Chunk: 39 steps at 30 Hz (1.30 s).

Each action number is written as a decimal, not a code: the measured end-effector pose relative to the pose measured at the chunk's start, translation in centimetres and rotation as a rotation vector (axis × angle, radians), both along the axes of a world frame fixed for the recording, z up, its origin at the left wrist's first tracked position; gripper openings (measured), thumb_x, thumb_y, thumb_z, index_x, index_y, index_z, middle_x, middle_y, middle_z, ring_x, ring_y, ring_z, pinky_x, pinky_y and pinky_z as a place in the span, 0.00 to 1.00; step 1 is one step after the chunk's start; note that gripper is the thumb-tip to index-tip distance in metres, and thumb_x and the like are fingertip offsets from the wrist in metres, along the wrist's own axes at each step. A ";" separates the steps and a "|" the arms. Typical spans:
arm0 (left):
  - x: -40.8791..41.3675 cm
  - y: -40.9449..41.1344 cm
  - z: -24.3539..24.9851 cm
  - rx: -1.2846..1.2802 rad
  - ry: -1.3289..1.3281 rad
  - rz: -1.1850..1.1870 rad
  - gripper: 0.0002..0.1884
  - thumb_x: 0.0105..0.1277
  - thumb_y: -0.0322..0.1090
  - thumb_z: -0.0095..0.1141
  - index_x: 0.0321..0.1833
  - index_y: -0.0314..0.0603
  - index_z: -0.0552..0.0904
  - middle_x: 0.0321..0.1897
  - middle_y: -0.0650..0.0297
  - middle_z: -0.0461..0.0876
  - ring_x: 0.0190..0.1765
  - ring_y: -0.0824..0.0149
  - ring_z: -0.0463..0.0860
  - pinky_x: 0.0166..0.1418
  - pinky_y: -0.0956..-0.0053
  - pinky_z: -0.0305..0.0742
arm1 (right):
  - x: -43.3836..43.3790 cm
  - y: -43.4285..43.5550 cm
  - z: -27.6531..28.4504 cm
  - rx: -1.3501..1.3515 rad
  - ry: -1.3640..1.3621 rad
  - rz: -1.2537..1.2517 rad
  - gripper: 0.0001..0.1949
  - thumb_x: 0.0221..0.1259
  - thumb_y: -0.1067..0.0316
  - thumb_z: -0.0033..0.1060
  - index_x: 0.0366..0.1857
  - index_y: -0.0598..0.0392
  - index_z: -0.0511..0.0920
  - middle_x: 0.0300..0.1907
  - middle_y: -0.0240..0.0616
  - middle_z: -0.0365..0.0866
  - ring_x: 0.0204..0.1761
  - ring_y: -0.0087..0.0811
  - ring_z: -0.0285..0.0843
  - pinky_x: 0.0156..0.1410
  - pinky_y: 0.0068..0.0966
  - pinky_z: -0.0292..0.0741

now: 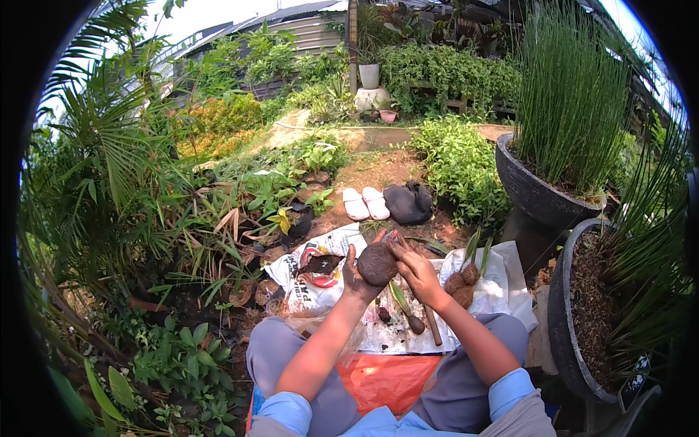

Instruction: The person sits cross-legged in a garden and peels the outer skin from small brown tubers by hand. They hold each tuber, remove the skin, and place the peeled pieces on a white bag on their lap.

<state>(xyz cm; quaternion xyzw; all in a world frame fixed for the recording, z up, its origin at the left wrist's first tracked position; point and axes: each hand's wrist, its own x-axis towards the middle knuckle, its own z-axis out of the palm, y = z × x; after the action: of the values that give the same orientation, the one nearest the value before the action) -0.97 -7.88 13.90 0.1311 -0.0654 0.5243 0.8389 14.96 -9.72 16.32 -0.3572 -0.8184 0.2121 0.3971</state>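
Note:
A round ball of dark soil (377, 264) rests in my left hand (357, 281), whose fingers curve up around its side. My right hand (416, 269) presses flat against the ball's right side. Below the hands, a plant with a long green leaf (401, 299) and a small brown root ball lies on a white sheet (382, 336), beside a brown stick (433, 326) and a small dark clump (384, 314). An opened white sack (306, 292) with dark soil inside is at the left. Brown fibrous balls with upright leaves (463, 281) sit at the right.
White clogs (365, 205) and a black bag (408, 203) stand on the ground ahead. Large dark planters (546, 199) with tall green stems are at the right. Dense plants (180, 349) grow on the left. An orange-red sheet (386, 377) lies between my legs.

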 end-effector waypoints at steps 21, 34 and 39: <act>2.1 1.4 -3.9 0.119 0.062 0.058 0.28 0.71 0.44 0.33 0.71 0.40 0.54 0.70 0.53 0.55 0.71 0.55 0.57 0.72 0.56 0.52 | -3.7 -3.9 0.7 0.284 -0.380 -0.155 0.33 0.61 0.54 0.50 0.65 0.65 0.57 0.66 0.58 0.56 0.70 0.54 0.49 0.74 0.42 0.47; 2.2 1.8 -4.6 0.006 -0.064 -0.060 0.28 0.70 0.48 0.37 0.70 0.44 0.58 0.70 0.56 0.57 0.69 0.54 0.60 0.69 0.54 0.58 | -4.2 -4.6 0.3 0.226 -0.440 -0.085 0.38 0.61 0.45 0.47 0.67 0.66 0.53 0.68 0.58 0.53 0.70 0.55 0.48 0.74 0.42 0.45; 1.2 1.9 -4.8 0.093 0.011 0.010 0.35 0.66 0.55 0.41 0.72 0.45 0.55 0.71 0.58 0.55 0.72 0.56 0.55 0.72 0.56 0.53 | -4.2 -4.0 -0.1 0.168 -0.410 -0.042 0.38 0.62 0.44 0.47 0.65 0.69 0.55 0.66 0.61 0.55 0.69 0.56 0.49 0.73 0.44 0.47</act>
<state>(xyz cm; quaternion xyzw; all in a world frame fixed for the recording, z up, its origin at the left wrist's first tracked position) 0.27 -5.97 9.09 0.1729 -0.0845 0.5243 0.8295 10.74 -13.74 16.22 -0.3754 -0.8892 0.0578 0.2550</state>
